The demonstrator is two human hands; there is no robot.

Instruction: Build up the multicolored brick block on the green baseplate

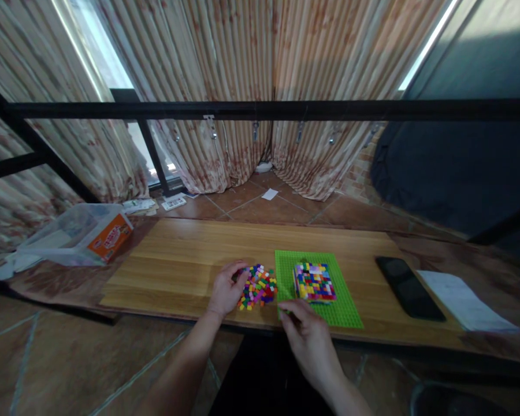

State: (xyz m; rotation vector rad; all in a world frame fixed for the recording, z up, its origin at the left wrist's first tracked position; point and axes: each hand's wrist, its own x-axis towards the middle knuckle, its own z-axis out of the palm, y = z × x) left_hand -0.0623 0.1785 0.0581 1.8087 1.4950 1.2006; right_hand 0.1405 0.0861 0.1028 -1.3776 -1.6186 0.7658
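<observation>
Small loose toy bricks in many colours (258, 287) lie heaped on the wooden board. At the heap's left edge is my left hand (229, 289), its thumb and forefinger apart and curved toward the bricks. A green baseplate (342, 309) lies to the right of the heap and carries a square block of built-up multicoloured bricks (315, 282). Over the plate's near left corner I see my right hand (307, 335), thumb and fingers curled together. Whatever may be between those fingertips is too small to make out.
A black phone (409, 288) rests right of the baseplate, with a white paper sheet (468, 300) beyond it. Far left stands a clear plastic bin (73, 237) with an orange label. A black metal rail (260, 110) crosses behind the wooden board (177, 248), before curtains.
</observation>
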